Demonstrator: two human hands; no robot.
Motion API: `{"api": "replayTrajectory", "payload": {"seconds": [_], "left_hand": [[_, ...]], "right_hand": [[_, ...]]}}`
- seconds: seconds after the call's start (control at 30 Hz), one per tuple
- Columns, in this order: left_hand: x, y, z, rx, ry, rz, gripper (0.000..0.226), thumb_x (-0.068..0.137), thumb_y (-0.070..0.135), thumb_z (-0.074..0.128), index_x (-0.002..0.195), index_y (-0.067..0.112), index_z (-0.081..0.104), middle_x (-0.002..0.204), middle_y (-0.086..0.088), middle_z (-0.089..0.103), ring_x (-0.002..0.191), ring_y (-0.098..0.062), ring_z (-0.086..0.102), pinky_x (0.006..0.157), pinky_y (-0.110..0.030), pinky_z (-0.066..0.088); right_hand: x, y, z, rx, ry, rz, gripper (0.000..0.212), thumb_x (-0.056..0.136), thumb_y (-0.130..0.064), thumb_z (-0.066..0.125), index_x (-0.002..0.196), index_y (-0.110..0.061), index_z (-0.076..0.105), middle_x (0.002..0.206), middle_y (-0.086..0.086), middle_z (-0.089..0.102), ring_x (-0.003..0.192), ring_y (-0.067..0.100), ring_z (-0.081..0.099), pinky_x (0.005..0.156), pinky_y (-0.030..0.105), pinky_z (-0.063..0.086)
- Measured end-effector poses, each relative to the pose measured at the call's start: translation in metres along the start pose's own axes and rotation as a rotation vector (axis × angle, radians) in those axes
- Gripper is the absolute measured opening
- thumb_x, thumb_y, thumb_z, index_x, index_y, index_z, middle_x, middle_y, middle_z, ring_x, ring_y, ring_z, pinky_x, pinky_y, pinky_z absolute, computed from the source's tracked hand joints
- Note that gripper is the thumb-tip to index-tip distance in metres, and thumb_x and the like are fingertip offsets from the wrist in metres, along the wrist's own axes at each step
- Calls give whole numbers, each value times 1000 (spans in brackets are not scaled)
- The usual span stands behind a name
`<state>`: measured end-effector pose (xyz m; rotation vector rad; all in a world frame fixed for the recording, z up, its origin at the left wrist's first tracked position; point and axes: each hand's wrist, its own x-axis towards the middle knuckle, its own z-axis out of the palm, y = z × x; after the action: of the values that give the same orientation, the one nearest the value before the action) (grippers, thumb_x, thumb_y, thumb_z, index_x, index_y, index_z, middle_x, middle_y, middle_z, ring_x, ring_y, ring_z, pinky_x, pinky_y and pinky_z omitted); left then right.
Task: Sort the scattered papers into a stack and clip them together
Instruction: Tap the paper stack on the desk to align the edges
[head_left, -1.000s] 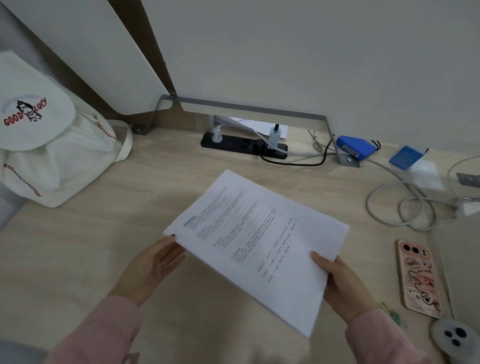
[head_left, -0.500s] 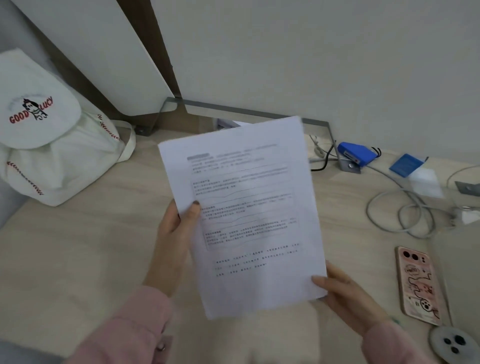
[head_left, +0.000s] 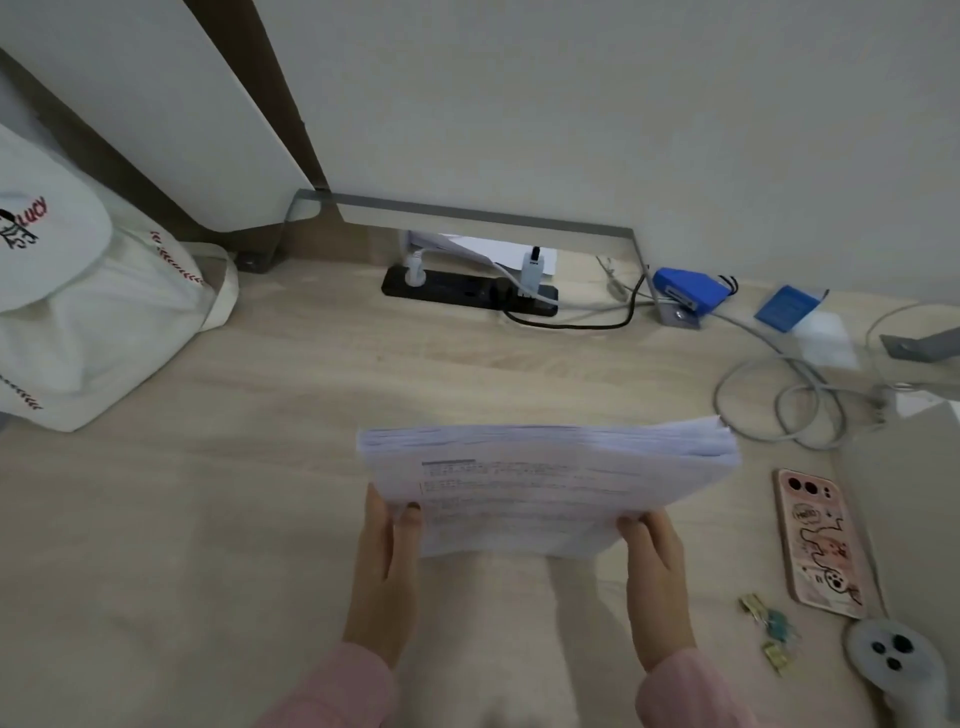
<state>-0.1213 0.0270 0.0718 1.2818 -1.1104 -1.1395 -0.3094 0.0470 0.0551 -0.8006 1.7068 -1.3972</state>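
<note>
Only thing you can actually read is "LUCY" in red letters on the flap of the white canvas bag (head_left: 104, 332), way off to the left of your paper stack (head_left: 545, 488). The stack's top sheet has printed lines, but they're too blurry. The phone case (head_left: 821, 540) right of the stack has a tiny bubble, also unreadable.
</note>
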Motion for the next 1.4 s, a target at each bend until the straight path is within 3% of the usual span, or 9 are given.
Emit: {"api": "replayTrajectory", "payload": {"seconds": [0.13,0.4,0.53,0.67,0.77,0.83,0.93,1.07,1.4], "left_hand": [[6,5,-4,8,-21,-27,19,84,22,37,99,26,48,86,34,61,81,16,55,68,-2,42],[40,-30,-29,195,-46,-415,5,95,21,48,97,20,52,93,-2,65,82,-16,64,66,-28,51],[52,-62,-37,301,-51,-570,6,93,20,51,93,15,53,90,-4,64,79,-18,62,64,-29,49],[60,-83,-39,434,-55,-575,4,92,19,52,96,17,52,89,3,62,80,-14,60,62,-26,45],[65,-100,-46,528,-72,-517,24,83,31,54,105,22,55,104,1,63,89,-14,63,76,-35,54],[68,-104,-50,556,-75,-482,42,75,38,53,114,25,56,116,0,60,95,-10,63,85,-39,55],[73,-90,-47,433,-62,-482,42,87,14,55,129,18,48,127,5,49,110,-11,55,97,-35,47],[75,-85,-45,279,-100,-482,42,92,5,49,130,24,46,117,15,53,103,3,53,81,-14,42],[78,-86,-45,223,-106,-523,44,92,3,48,131,24,47,121,10,55,108,-9,55,86,-23,41]], "right_hand": [[-1,-9,1,16,-28,-22,32,90,6,38,81,-16,58,73,-18,63,68,-9,52,64,5,40],[13,23,16,-173,-176,319,28,87,8,41,96,-11,60,99,11,67,85,21,63,75,32,50],[20,52,30,-275,-186,417,31,87,4,42,107,-10,61,93,0,67,86,20,63,78,33,51],[24,70,39,-345,-130,445,28,87,0,45,107,-15,59,96,3,67,87,21,61,75,33,50],[22,76,42,-399,-87,403,25,88,-4,49,109,-16,57,100,5,64,82,13,58,66,22,45],[24,80,43,-463,-36,336,29,87,-5,53,114,-13,57,107,10,58,82,14,56,75,23,45],[32,81,45,-517,-41,307,33,87,-7,55,120,-10,56,112,12,55,89,19,56,88,31,46],[40,80,56,-524,-92,312,30,85,-11,53,112,-23,61,105,8,63,97,24,58,88,37,50],[40,84,50,-535,-105,338,34,83,-13,50,111,-26,63,102,2,65,98,22,59,86,37,52]]}}
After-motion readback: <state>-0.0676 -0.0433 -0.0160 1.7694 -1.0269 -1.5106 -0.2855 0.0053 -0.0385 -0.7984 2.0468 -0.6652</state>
